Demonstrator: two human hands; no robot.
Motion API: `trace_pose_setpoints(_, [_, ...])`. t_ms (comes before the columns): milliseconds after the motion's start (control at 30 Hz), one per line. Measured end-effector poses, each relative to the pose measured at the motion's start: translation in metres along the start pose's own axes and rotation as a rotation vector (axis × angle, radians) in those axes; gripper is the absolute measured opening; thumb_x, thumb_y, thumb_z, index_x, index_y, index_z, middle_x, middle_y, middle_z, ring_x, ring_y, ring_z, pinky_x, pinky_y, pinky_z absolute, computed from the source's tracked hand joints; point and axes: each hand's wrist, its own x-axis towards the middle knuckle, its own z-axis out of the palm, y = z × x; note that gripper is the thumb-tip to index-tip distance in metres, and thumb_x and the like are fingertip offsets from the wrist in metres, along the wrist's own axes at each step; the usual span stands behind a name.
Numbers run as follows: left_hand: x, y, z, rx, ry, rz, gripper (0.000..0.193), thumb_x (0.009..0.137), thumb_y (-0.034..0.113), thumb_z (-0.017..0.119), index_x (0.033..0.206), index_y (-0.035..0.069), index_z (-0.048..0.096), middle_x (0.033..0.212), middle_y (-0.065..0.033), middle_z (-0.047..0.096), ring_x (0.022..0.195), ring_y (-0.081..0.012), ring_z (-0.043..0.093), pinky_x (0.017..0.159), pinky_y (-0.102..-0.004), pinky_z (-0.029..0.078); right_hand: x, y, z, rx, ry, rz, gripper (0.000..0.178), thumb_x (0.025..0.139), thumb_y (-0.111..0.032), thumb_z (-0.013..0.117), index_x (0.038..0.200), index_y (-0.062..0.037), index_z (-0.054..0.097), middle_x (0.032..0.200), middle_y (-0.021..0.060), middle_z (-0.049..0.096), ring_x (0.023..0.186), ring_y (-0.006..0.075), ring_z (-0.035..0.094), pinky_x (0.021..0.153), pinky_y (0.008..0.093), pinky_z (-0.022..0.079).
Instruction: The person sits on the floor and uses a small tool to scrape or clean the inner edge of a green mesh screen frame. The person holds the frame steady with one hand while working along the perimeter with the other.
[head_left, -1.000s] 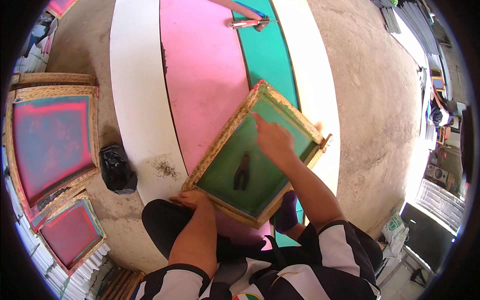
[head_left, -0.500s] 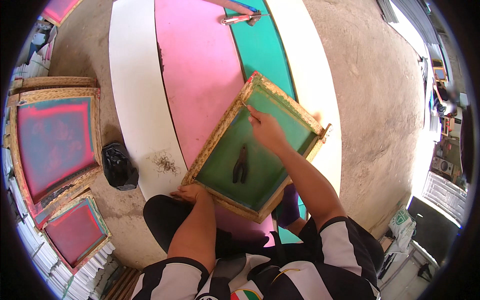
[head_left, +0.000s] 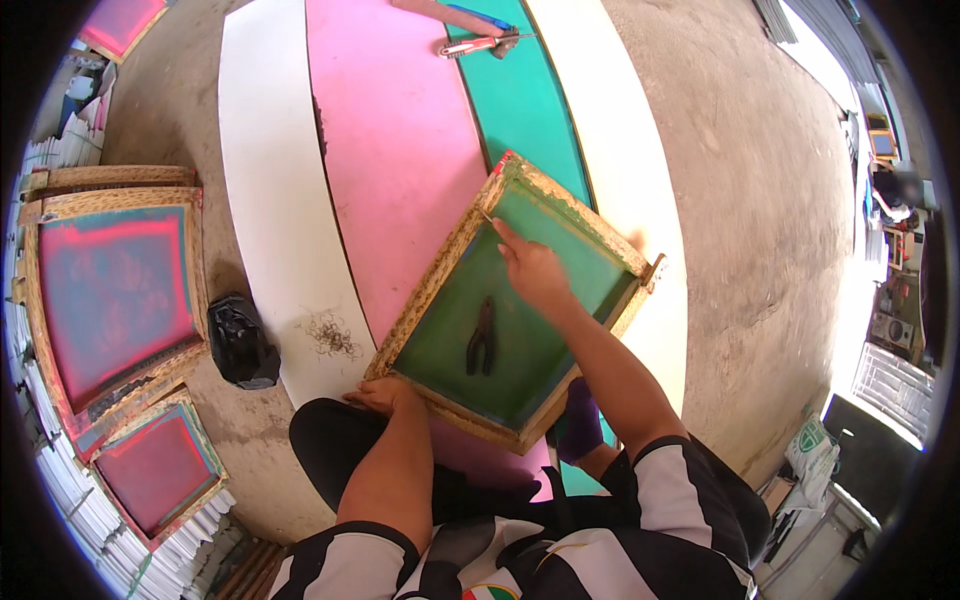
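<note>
Over the flat surface striped in white, pink and green (head_left: 395,140), a rectangular, green-meshed wooden frame (head_left: 443,272) was set aslant. Its left rail was apparently being worked at by the right hand (head_left: 535,270), index extended, any pinch unclear; its near-left corner was touched by the left hand (head_left: 382,395), grip untellable. Dark metal pliers (head_left: 481,345) were left on the mesh. Steadiness seemed called for next

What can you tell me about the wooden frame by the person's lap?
The frame looks wooden, mottled and worn, red at its far corner, and is four-sided around a green sheet. It lies slantwise over the striped surface. Pliers lie on the sheet. The left hand touches its near-left corner; the right hand is at its left bar, contact unclear.
</note>
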Motion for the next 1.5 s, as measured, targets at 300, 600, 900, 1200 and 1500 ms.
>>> trace_pose_setpoints(300, [0.029, -0.039, 0.036, -0.07, 0.087, 0.036, 0.06, 0.107, 0.027, 0.03, 0.156, -0.007, 0.027, 0.161, -0.0273, 0.031, 0.149, -0.0393, 0.032, 0.125, -0.0439, 0.021, 0.022, -0.046, -0.053, 0.825, -0.415, 0.839, 0.039, 0.108, -0.028, 0.052, 0.144, -0.0183, 0.059, 0.07, -0.0009, 0.044, 0.053, 0.0062, 0.042, 0.042, 0.0238, 0.033])
trace_pose_setpoints(600, [-0.003, 0.002, -0.006, -0.283, 0.062, -0.059, 0.06, 0.108, 0.027, 0.031, 0.157, -0.007, 0.026, 0.161, -0.0277, 0.032, 0.147, -0.0407, 0.034, 0.125, -0.0439, 0.022, 0.016, -0.048, -0.039, -0.124, -0.135, 0.211, 0.038, 0.101, -0.028, 0.058, 0.138, -0.0264, 0.062, 0.107, 0.0177, 0.073, 0.095, 0.0413, 0.069, 0.081, 0.0519, 0.055])
trace_pose_setpoints(900, [-0.013, 0.012, -0.013, -0.274, 0.04, -0.077, 0.06, 0.108, 0.029, 0.033, 0.157, -0.006, 0.026, 0.161, -0.0284, 0.031, 0.148, -0.0406, 0.032, 0.125, -0.0442, 0.021, 0.016, -0.052, -0.041, -0.279, -0.144, 0.237, 0.04, 0.101, -0.029, 0.056, 0.141, -0.0291, 0.059, 0.095, 0.0194, 0.073, 0.09, 0.0424, 0.07, 0.079, 0.0533, 0.055])
trace_pose_setpoints(1200, [-0.006, 0.0, -0.002, -0.265, 0.05, -0.038, 0.06, 0.108, 0.027, 0.033, 0.156, -0.008, 0.028, 0.161, -0.0291, 0.031, 0.149, -0.0398, 0.031, 0.126, -0.0428, 0.019, 0.03, -0.087, -0.039, -0.765, -0.416, 0.377, 0.043, 0.105, -0.027, 0.051, 0.148, -0.0254, 0.051, 0.103, 0.0204, 0.072, 0.087, 0.042, 0.071, 0.077, 0.0531, 0.055])
trace_pose_setpoints(1500, [-0.009, 0.003, -0.003, -0.176, 0.068, -0.018, 0.058, 0.107, 0.025, 0.033, 0.155, -0.008, 0.028, 0.161, -0.0281, 0.03, 0.149, -0.0385, 0.033, 0.125, -0.0424, 0.022, 0.024, -0.053, -0.038, -0.476, -0.3, 0.232, 0.046, 0.105, -0.027, 0.052, 0.15, -0.0269, 0.05, 0.102, 0.021, 0.073, 0.09, 0.0391, 0.073, 0.076, 0.0503, 0.057])
